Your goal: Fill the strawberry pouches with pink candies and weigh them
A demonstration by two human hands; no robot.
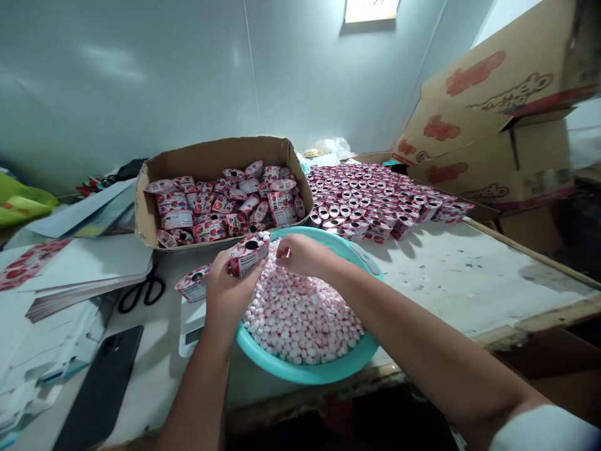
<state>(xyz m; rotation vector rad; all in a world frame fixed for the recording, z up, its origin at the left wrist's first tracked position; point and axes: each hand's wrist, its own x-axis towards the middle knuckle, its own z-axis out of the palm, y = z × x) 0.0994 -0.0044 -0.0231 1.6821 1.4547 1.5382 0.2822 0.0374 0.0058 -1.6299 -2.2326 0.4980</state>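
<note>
Forearms [399, 319] extend forward, left grip [230, 285] clasped, right grip [297, 255] curled.

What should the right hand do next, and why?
Probably bring the right hand to the small carton, at its dark opening: the left hand holds the carton with that opening facing upward, and the right hand is close beside it, over the tablets in the tub. Whether that hand already holds any is unclear.

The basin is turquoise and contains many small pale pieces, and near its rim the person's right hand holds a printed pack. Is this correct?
Not quite: the left hand holds the printed pack, as the head view shows; the right hand is over the pieces. The rest stands: the basin is turquoise, contains many small pale pieces, and the pack is near its rim.
</note>
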